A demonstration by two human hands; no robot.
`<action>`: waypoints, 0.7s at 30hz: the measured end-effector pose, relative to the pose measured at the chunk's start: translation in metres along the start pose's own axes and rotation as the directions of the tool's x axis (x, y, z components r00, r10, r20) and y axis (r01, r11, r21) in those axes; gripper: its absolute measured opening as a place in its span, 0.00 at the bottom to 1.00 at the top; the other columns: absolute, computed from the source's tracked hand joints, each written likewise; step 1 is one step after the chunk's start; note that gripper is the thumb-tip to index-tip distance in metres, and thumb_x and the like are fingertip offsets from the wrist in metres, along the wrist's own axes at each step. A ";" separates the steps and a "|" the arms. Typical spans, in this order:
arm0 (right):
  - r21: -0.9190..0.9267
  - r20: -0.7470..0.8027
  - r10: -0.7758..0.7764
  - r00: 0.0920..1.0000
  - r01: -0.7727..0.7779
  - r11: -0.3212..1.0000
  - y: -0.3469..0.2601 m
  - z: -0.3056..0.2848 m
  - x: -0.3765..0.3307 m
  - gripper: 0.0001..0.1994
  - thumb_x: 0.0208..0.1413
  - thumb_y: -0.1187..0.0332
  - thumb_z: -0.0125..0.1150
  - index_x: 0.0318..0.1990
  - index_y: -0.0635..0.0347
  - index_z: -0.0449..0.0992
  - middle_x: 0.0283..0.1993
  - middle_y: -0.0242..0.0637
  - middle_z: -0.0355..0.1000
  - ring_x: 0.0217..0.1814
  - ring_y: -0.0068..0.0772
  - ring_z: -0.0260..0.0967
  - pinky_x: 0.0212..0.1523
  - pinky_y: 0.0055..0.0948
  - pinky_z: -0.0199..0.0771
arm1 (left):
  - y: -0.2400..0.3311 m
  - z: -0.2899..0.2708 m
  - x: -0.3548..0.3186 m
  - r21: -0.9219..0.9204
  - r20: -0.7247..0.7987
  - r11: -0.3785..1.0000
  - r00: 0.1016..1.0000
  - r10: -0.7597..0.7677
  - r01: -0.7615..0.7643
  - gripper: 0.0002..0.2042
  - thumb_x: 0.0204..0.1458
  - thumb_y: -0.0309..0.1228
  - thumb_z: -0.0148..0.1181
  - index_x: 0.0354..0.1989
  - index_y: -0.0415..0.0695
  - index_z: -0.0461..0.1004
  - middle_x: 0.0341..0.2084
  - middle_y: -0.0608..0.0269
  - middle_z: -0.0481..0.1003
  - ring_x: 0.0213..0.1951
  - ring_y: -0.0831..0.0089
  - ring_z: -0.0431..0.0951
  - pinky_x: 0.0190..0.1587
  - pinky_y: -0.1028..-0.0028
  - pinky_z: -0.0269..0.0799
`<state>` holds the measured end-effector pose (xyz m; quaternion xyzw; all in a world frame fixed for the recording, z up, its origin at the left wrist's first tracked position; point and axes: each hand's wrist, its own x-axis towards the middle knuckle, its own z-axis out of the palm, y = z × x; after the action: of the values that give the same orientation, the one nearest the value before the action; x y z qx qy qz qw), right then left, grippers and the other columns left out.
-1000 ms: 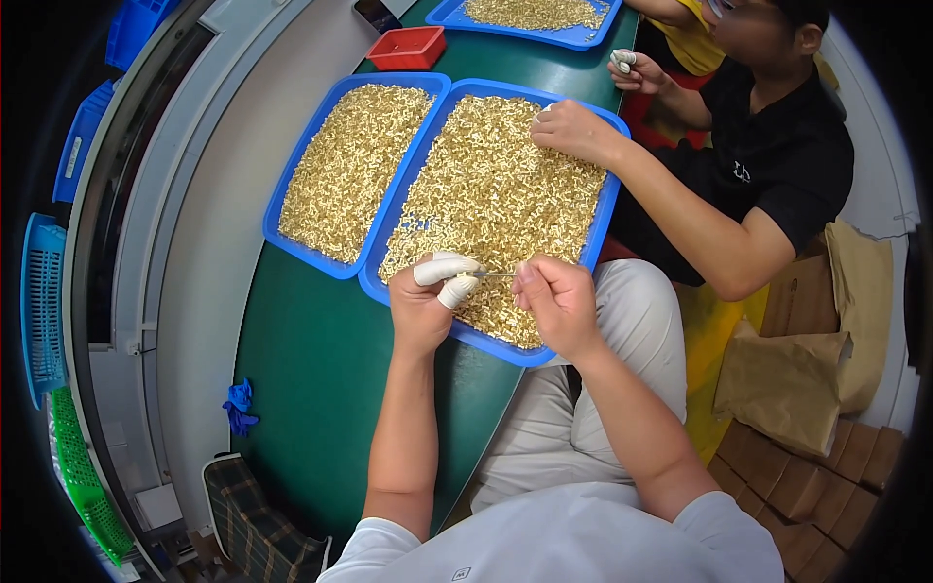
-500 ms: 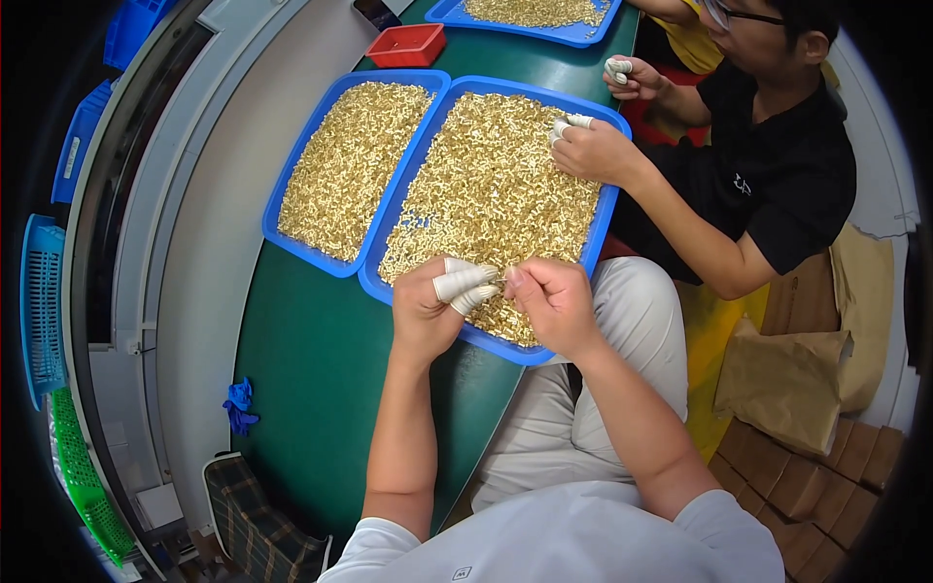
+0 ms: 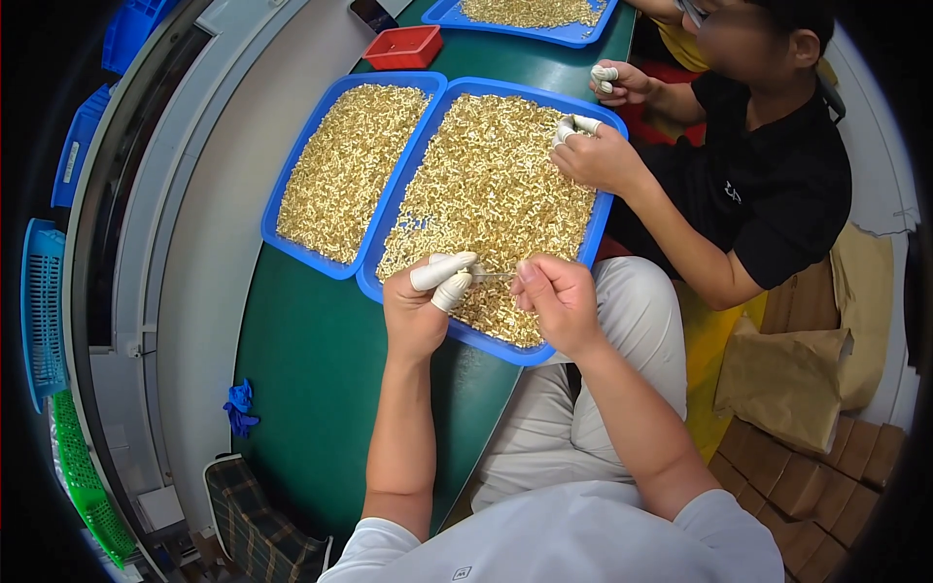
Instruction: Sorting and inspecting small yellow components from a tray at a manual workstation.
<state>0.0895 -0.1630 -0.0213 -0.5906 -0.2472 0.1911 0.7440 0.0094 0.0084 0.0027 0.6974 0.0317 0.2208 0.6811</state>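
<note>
At the far left, blue crates [image 3: 44,311] and a green basket [image 3: 83,486] stand along a grey wall, and a crumpled blue glove [image 3: 238,406] lies at the left edge of the green desk [image 3: 321,360]. On the desk a left blue tray [image 3: 292,243] heaped with small brass parts sits edge to edge with a right blue tray [image 3: 374,287], equally full; a red box [image 3: 403,47] and a third blue tray [image 3: 525,29] lie beyond them.

The person's left hand [image 3: 418,306] hovers over the near end of the right tray, its thumb and forefinger in white finger cots [image 3: 442,274] and drawn together on the left end of a thin metal pin [image 3: 494,276] (too fine to say more about it). The right hand [image 3: 559,301], bare, faces it just beside; its fingers are pinched shut on the pin's other end, so the pin spans the narrow gap between the two hands above the brass parts [image 3: 486,185].

At the tray's far right corner a co-worker in a black shirt [image 3: 777,185] rests one cot-tipped hand [image 3: 593,155] on the parts, the other hand [image 3: 622,83] held behind it. Brown paper bags [image 3: 787,379] and cardboard boxes [image 3: 816,476] lie at the right
</note>
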 end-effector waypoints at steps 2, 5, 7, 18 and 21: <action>0.022 -0.013 -0.013 1.000 0.013 1.000 -0.001 0.002 0.000 0.16 0.68 0.67 0.51 0.28 0.67 0.73 0.23 0.31 0.70 0.23 0.15 0.64 0.25 0.19 0.65 | 0.002 0.000 0.000 -0.006 -0.025 0.999 0.999 -0.039 0.039 0.11 0.53 0.22 0.65 0.45 0.37 0.81 0.33 0.56 0.79 0.36 0.71 0.79 0.39 0.73 0.75; 0.033 -0.024 -0.031 0.999 0.032 0.999 -0.002 0.003 0.000 0.16 0.68 0.67 0.51 0.28 0.67 0.73 0.23 0.31 0.70 0.23 0.15 0.64 0.25 0.19 0.65 | 0.004 -0.002 0.000 -0.027 -0.013 0.998 0.999 -0.050 0.049 0.11 0.52 0.16 0.62 0.44 0.35 0.81 0.33 0.57 0.80 0.35 0.72 0.79 0.39 0.77 0.73; 0.022 -0.022 -0.037 0.999 0.038 0.999 -0.002 0.002 0.000 0.15 0.68 0.67 0.50 0.28 0.67 0.73 0.23 0.31 0.70 0.23 0.15 0.64 0.25 0.19 0.65 | 0.004 -0.005 0.000 0.031 0.062 0.997 0.995 -0.078 0.076 0.11 0.52 0.15 0.62 0.43 0.35 0.81 0.33 0.57 0.80 0.35 0.73 0.79 0.39 0.77 0.73; -0.202 -0.019 -0.111 0.994 0.105 0.974 -0.003 0.002 0.002 0.15 0.65 0.69 0.54 0.25 0.66 0.74 0.19 0.32 0.69 0.20 0.17 0.64 0.22 0.22 0.62 | 0.018 -0.013 0.004 0.438 0.135 0.891 0.988 0.068 -0.121 0.08 0.51 0.17 0.64 0.40 0.38 0.82 0.29 0.60 0.80 0.31 0.75 0.78 0.33 0.78 0.71; -0.182 -0.010 -0.131 0.991 0.127 0.975 -0.003 0.005 0.004 0.15 0.65 0.68 0.54 0.25 0.66 0.75 0.18 0.32 0.69 0.20 0.17 0.64 0.22 0.22 0.62 | 0.016 -0.015 0.003 0.405 0.127 0.911 0.992 0.024 -0.074 0.08 0.50 0.18 0.65 0.38 0.38 0.82 0.28 0.59 0.80 0.30 0.74 0.78 0.32 0.77 0.71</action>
<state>0.0900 -0.1572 -0.0164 -0.6404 -0.2932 0.1126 0.7009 0.0029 0.0221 0.0191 0.8368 0.0188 0.1840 0.5153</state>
